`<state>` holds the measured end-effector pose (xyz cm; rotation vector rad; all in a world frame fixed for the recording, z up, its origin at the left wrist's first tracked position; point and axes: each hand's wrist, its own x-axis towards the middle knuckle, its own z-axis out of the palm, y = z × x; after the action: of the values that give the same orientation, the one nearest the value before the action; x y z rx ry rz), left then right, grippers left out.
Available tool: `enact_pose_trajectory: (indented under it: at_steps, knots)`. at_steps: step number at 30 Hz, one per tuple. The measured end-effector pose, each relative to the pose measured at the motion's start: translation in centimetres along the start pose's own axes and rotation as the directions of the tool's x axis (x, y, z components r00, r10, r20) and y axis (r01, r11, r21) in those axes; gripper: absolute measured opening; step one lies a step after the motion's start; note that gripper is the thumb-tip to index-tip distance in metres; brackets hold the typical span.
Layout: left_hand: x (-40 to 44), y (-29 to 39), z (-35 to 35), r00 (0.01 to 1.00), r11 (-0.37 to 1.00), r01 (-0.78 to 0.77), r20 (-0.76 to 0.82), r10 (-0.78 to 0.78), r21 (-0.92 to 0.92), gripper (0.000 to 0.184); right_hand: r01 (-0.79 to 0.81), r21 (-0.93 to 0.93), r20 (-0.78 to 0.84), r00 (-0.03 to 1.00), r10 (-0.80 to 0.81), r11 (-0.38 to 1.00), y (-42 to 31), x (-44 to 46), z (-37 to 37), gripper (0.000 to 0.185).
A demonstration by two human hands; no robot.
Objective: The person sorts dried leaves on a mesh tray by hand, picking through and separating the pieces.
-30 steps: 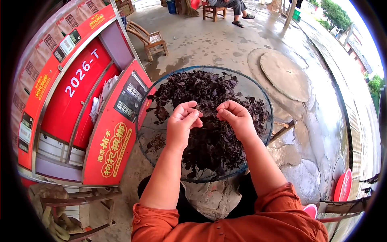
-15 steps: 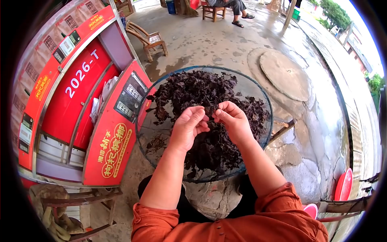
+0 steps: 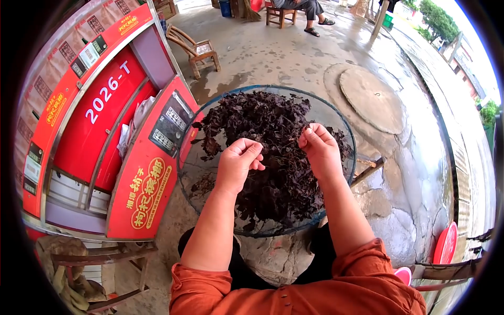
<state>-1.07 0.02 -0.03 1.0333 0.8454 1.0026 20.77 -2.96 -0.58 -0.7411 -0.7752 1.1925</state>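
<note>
A heap of dark purple-brown dried leaves (image 3: 262,113) is spread over a round mesh tray (image 3: 195,170) with a blue-green rim. Above the left-centre part of the heap is my left hand (image 3: 237,163), thumb and forefinger pinched together; anything between them is too small to make out. My right hand (image 3: 321,149) hovers over the right side of the heap, its thumb and forefinger closed at what looks like a dark leaf scrap, hard to separate from the leaves behind. The two hands are apart.
A red display cabinet (image 3: 139,184) stands close on the left. Ahead are a small bamboo chair (image 3: 202,50) and a seated person's legs (image 3: 312,16). A round concrete slab (image 3: 371,100) lies on the right. A pink basin (image 3: 445,244) sits at lower right.
My hands were nearly touching over the heap and have drawn apart. The right has moved right and slightly up, the left slightly left.
</note>
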Motion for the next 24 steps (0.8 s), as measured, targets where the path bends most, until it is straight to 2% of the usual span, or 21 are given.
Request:
enact_pose_trajectory:
  at_steps: [2,3,5,8,10,11,13,15,16,18,20,21,22,23,24]
  knots:
    - [-0.3,0.5,0.3,0.999,0.955,-0.013,0.053,-0.003,0.297,0.025,-0.027,0.039,-0.002,1.0,0.027,0.999,-0.3,-0.2,0.3,0.004]
    - [-0.5,0.6,0.8,0.998,0.931,-0.026,0.062,0.004,0.363,0.035,-0.064,0.073,0.03,0.998,0.062,0.995,-0.2,-0.4,0.6,0.004]
    - [-0.6,0.4,1.3,0.995,0.961,-0.016,0.099,-0.012,0.275,0.035,-0.13,0.11,0.082,0.989,0.122,0.985,0.2,-0.8,1.1,0.003]
    - [-0.6,-0.3,2.2,0.991,0.985,-0.021,0.136,-0.002,0.172,0.028,-0.164,-0.01,0.076,0.984,0.164,0.986,1.4,-1.5,1.7,0.005]
    - [-0.4,-0.8,2.3,0.993,0.993,-0.047,0.11,0.036,0.104,0.022,-0.142,-0.082,0.137,0.979,0.153,0.986,1.7,-1.9,2.2,0.005]
    - [-0.5,-0.9,2.3,0.998,0.989,-0.038,0.063,0.029,0.141,0.018,-0.129,-0.122,0.134,0.98,0.145,0.984,1.8,-2.0,2.3,0.005]
    - [-0.5,-0.6,2.0,0.997,0.984,-0.012,0.08,-0.002,0.179,0.014,-0.114,-0.164,0.133,0.982,0.137,0.98,1.9,-2.0,2.4,0.005]
    - [-0.6,-0.6,1.8,0.991,0.981,-0.005,0.129,-0.021,0.196,0.009,-0.001,-0.376,0.155,0.986,0.064,0.926,1.9,-2.1,2.5,0.006]
    - [-0.5,-0.7,1.8,0.991,0.981,-0.005,0.128,-0.021,0.195,0.009,-0.001,-0.377,0.155,0.986,0.065,0.926,1.8,-2.1,2.6,0.006]
    - [-0.4,-1.0,1.8,0.988,0.987,-0.032,0.155,0.007,0.16,0.009,0.031,-0.493,0.131,0.991,0.039,0.869,1.5,-2.2,2.8,0.008]
    - [-0.6,-0.7,1.5,0.985,0.985,-0.034,0.173,0.004,0.169,0.01,0.044,-0.545,-0.002,0.999,-0.054,0.837,2.3,-1.7,2.2,0.007]
    - [-0.8,-0.4,1.3,0.981,0.983,-0.033,0.192,-0.002,0.182,0.01,-0.009,-0.531,-0.164,0.982,-0.092,0.847,1.5,-1.0,1.8,0.009]
    - [-1.1,0.1,0.8,0.982,0.983,-0.032,0.191,-0.003,0.181,0.01,0.027,-0.411,-0.184,0.976,-0.112,0.911,1.8,0.6,-1.3,0.011]
    - [-1.3,1.1,-0.1,0.982,0.957,-0.073,0.187,0.02,0.281,0.011,0.041,-0.437,-0.254,0.953,-0.167,0.898,0.3,1.1,-2.1,0.013]
    - [-1.5,1.8,-1.3,0.982,0.919,-0.111,0.186,0.042,0.379,0.011,0.095,-0.485,-0.166,0.966,-0.198,0.869,-0.7,1.7,-3.7,0.01]
